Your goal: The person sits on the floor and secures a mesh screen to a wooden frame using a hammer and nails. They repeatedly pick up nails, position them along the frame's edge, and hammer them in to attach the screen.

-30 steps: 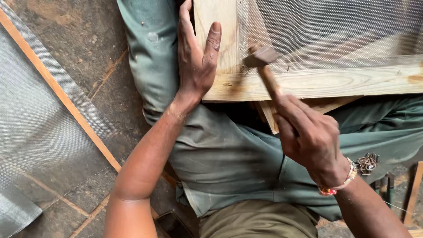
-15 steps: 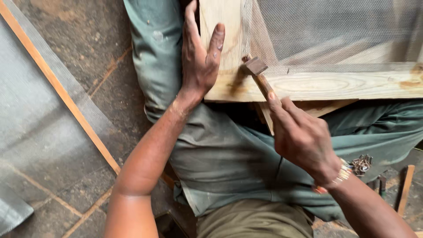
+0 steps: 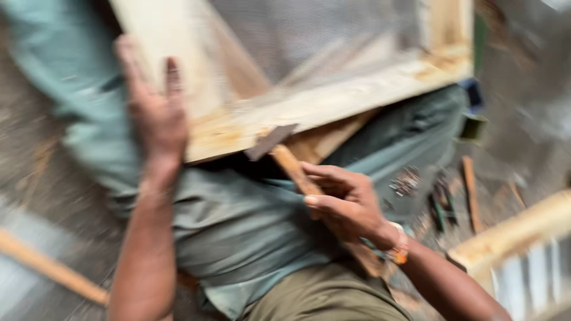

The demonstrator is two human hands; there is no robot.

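The right hand (image 3: 348, 205) grips the wooden handle of a hammer (image 3: 285, 156), whose dark head lies up and left of the fist, against the lower edge of the mesh-covered wooden frame (image 3: 333, 104). The left hand (image 3: 156, 116), fingers together, seems pressed flat on the frame's left corner, though blur obscures contact.

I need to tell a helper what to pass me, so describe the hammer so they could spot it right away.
Start at the pale wooden frame with grey wire mesh lying across the person's lap. Just below its near edge, the right hand grips a brown wooden handle. That is the hammer, the only tool with a dark metal head, which sits at the frame's edge.
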